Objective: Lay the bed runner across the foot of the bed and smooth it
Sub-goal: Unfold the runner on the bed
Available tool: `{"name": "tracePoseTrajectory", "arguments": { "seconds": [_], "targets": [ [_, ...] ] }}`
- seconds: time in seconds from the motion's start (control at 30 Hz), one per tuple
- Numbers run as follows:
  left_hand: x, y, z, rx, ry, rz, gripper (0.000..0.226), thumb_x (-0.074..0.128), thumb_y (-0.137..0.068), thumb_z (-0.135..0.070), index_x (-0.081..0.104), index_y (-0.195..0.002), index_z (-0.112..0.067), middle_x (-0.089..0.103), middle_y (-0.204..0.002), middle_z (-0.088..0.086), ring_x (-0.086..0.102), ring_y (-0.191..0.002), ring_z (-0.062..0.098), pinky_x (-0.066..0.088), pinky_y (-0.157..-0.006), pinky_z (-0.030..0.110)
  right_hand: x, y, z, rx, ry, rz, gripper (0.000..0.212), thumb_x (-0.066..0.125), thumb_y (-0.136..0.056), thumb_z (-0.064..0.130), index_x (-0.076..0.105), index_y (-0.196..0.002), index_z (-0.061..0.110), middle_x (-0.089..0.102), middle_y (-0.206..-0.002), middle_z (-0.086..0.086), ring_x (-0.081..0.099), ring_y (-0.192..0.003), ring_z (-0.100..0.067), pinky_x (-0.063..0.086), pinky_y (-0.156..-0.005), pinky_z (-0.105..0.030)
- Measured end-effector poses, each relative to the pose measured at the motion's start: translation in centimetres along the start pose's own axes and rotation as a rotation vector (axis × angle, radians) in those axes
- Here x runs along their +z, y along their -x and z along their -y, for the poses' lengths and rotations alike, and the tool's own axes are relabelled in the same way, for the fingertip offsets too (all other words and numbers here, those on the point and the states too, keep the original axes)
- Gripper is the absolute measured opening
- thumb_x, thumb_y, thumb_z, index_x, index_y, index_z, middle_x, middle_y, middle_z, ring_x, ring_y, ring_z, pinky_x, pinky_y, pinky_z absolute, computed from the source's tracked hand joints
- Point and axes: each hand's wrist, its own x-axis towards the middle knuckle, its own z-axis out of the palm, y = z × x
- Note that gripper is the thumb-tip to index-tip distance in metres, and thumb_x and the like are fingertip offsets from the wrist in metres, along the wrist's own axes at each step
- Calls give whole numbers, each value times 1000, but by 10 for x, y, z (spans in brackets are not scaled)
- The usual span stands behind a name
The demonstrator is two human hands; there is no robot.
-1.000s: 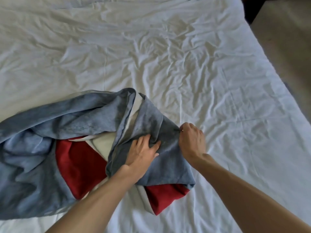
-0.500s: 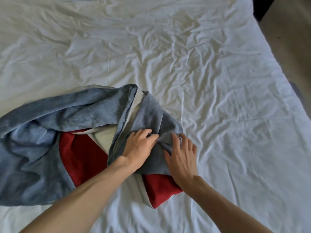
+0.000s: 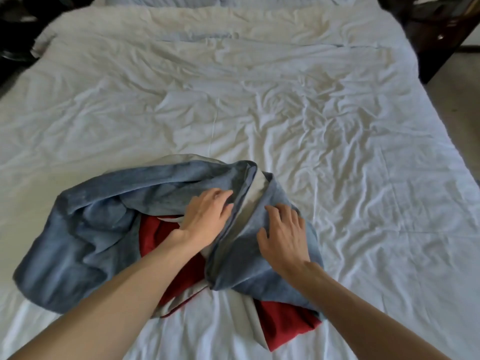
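The bed runner (image 3: 85, 229) lies bunched on the near part of the white bed (image 3: 311, 120). It is blue-grey on the outside, with red and cream lining showing in its folds. My left hand (image 3: 205, 216) rests on a blue fold at the bundle's middle, its fingertips at the fold's edge. My right hand (image 3: 284, 237) lies flat with spread fingers on the blue fold at the bundle's right side. Both forearms reach in from the bottom of the view.
The white sheet is wrinkled all over. Dark furniture (image 3: 439, 35) stands at the bed's far right corner, with floor (image 3: 459, 100) along the right side. Dark objects (image 3: 13, 27) sit at the far left. A pillow edge (image 3: 197, 1) shows at the head.
The view has tilted up, showing the whole bed. My left hand moved up and left onto the upper fold. My right hand shifted further onto the blue cloth, fingers spread.
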Motion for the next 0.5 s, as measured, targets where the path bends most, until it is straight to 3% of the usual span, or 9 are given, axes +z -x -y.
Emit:
{"name": "tracePoseTrajectory", "arguments": {
  "seconds": [0.17, 0.4, 0.5],
  "targets": [
    [-26, 7, 86, 0, -119, -39, 29, 65, -85, -13, 64, -113, -8, 65, -99, 9, 64, -85, 31, 52, -68, 42, 23, -33, 67, -104, 111, 19, 47, 65, -75, 22, 57, -120, 11, 57, -120, -15, 56, -106, -34, 44, -88, -45],
    [-40, 32, 183, 126, -305, -101, 51, 75, -71, -25, 63, -118, -8, 60, -116, 16, 58, -106, 33, 42, -86, 46, 69, -65, 167, -213, 235, -17, 60, 80, -64, 29, 62, -117, 9, 60, -117, -19, 59, -104, -34, 48, -81, -45],
    [-48, 41, 215, 83, -350, -117, 55, 75, -71, -26, 60, -122, -9, 57, -121, 17, 54, -111, 35, 41, -89, 50, 85, -79, 197, -225, 258, -43, 52, 78, -67, 23, 63, -116, 10, 60, -117, -19, 59, -102, -35, 47, -81, -45]
  ]
}}
